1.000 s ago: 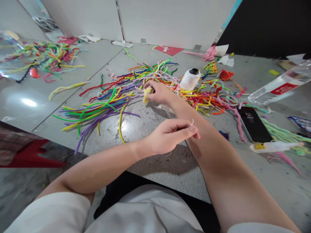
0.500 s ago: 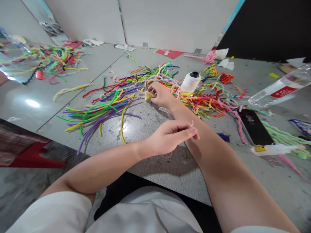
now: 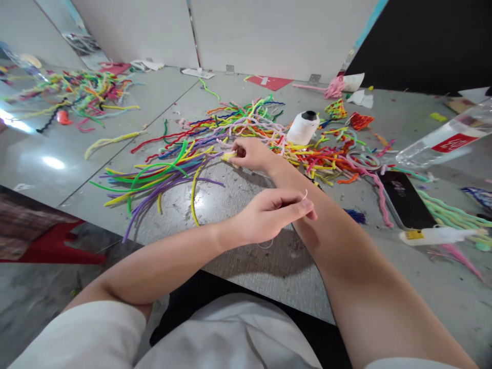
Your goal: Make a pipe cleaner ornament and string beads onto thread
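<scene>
My left hand (image 3: pixel 274 215) is closed in a pinch over my right forearm. A thin white thread (image 3: pixel 306 193) sticks up between its thumb and finger, and a loop of it hangs below the palm. Farther out, my right hand (image 3: pixel 251 154) reaches across with its fingers curled on a small yellow and white piece (image 3: pixel 227 157), partly hidden by the fingertips. That piece is close to the table surface, beside a heap of coloured pipe cleaners (image 3: pixel 246 120). Straight purple, yellow and green pipe cleaners (image 3: pixel 154 179) fan out to the left.
A white thread spool (image 3: pixel 303 128) stands behind my right forearm. To the right lie a phone (image 3: pixel 405 200), a glue bottle (image 3: pixel 438 236) and a plastic water bottle (image 3: pixel 446 138). Another pile of twisted pipe cleaners (image 3: pixel 96 95) is at far left, with a red stool (image 3: pixel 57 243) below.
My right hand has moved slightly left and lower with the small yellow and white piece, which has turned. My left hand keeps its pinch on the thread, almost still.
</scene>
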Demonstrator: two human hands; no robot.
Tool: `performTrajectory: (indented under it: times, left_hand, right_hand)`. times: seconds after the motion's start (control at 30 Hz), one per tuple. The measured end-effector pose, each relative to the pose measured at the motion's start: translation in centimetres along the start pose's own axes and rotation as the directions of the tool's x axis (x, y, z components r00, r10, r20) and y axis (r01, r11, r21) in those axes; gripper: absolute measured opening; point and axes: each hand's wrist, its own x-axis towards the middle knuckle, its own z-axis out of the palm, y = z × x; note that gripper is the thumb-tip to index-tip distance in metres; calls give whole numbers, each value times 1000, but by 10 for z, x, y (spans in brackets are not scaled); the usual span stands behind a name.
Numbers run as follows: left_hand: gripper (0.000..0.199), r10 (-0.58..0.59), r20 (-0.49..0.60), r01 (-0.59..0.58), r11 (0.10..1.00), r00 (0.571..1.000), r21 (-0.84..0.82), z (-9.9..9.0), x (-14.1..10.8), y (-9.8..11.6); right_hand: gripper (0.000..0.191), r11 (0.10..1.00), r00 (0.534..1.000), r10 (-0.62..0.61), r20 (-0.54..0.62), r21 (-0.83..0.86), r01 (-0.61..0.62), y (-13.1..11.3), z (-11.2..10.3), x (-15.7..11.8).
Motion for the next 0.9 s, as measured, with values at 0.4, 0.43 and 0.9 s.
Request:
performTrajectory:
  times: [0.4, 0.43, 0.9]
  left_hand:
    - [50, 7, -1, -7, 997, 1000, -83, -1, 1, -1]
    - [51, 2, -5, -2, 994, 1000, -111, -2, 2, -2]
    - [43, -75, 8, 73, 937, 997, -340, -6, 4, 2]
  right_hand:
    - [41, 986, 987, 118, -105, -101, -129, -19, -21, 6]
    - [42, 984, 976, 137, -172, -86, -153, -26, -34, 5]
    - [14, 970, 910, 0, -414, 221, 100, -127, -145, -127]
